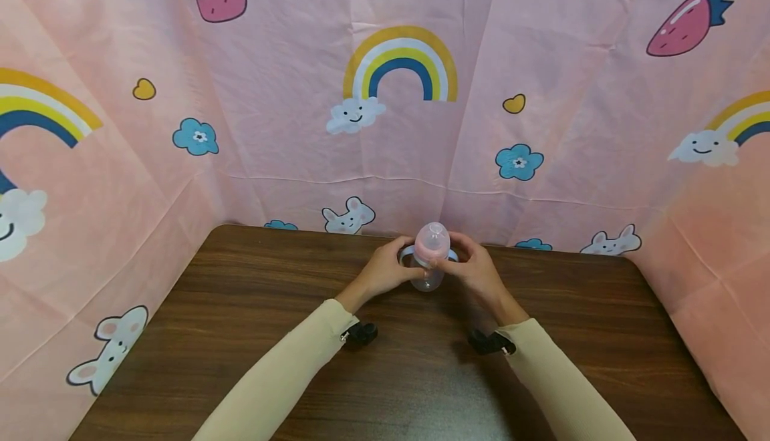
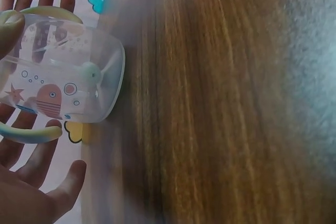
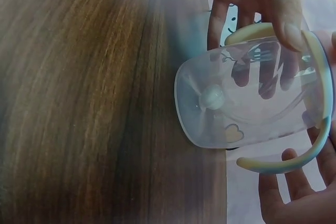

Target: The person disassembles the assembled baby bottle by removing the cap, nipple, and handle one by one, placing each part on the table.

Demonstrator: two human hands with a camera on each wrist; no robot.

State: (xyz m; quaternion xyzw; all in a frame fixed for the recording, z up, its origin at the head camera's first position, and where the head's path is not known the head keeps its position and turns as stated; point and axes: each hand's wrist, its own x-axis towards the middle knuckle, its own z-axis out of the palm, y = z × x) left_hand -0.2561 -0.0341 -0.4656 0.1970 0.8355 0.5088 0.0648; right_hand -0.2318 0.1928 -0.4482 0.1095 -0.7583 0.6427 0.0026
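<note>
A clear baby bottle [image 1: 428, 281] with a pink collar and a domed see-through cap is held between both hands near the table's back edge. Pastel curved handles [image 3: 283, 166] stand out on its two sides. From the left, my left hand [image 1: 385, 267] pinches it, thumb on the front and fingers around behind the handle. My right hand [image 1: 478, 270] grips it from the other side, thumb near the collar. Pink sea-creature prints [image 2: 50, 100] mark the bottle's wall in the left wrist view. Whether its base touches the table I cannot tell.
The dark wood table [image 1: 271, 294] spreads around the hands. Behind it and at both sides hangs a pink cloth [image 1: 289, 93] printed with rainbows, strawberries and rabbits. A black wrist strap piece [image 1: 359, 334] shows at the left cuff, another black piece [image 1: 490, 342] at the right.
</note>
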